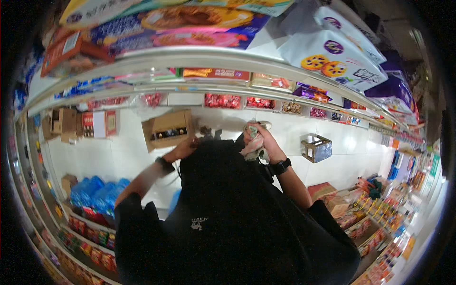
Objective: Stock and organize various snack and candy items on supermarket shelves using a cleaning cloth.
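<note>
My right hand (pixel 269 143) is closed around a crumpled pink and pale green cloth (pixel 251 148), held in front of my black shirt. My left hand (pixel 186 147) is close to the shirt's lower edge, partly blurred, its fingers mostly hidden. Just beyond it on the floor stands an open cardboard box (pixel 166 145), with dark items showing through its opening. A white shoe (pixel 265 124) shows behind my right hand.
Store shelves ahead hold biscuit packs (pixel 329 57) and bins of wrapped sweets (pixel 222 101). A small stool (pixel 316 148) stands on the white tiles at right. More boxes (pixel 99 124) and blue-wrapped bottles (pixel 98 192) are at left; crowded shelves flank both sides.
</note>
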Demonstrator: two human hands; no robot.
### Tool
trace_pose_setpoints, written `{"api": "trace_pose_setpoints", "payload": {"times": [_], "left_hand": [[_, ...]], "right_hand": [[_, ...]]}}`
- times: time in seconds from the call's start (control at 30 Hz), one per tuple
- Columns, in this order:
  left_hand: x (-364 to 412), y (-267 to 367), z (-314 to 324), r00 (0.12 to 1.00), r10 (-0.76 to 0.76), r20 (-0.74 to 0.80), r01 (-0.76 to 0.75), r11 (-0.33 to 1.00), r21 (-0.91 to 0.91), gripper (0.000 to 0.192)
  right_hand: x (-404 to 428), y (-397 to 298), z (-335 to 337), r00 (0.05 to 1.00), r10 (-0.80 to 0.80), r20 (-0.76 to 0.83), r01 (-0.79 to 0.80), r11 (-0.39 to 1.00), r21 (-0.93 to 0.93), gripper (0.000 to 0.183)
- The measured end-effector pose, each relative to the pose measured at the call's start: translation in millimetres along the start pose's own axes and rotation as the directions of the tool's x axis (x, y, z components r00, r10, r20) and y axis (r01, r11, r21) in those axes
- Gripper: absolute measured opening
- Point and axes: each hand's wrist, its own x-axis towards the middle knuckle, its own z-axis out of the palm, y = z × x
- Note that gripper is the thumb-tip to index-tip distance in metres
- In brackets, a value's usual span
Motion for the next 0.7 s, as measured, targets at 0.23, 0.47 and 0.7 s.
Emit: {"api": "trace_pose_setpoints", "payload": {"times": [0.23, 0.47, 0.7], "left_hand": [[-60, 102, -31, 0.812, -0.479, 0.335, 0.575, 0.757, -0.312, 0.017], [-71, 65, -17, 0.902, -0.32, 0.288, 0.365, 0.924, -0.117, 0.043], [-51, 76, -9, 0.971, -0.145, 0.192, 0.138, 0.989, 0.051, 0.075]], "right_hand": [[-3, -3, -15, 0.989, -0.074, -0.128, 0.084, 0.993, 0.077, 0.023], [9, -5, -1, 0.991, -0.012, -0.133, 0.012, 1.0, -0.001, 0.024], [35, 14, 0, 0.976, -0.026, -0.217, 0.017, 0.999, -0.046, 0.03]]}}
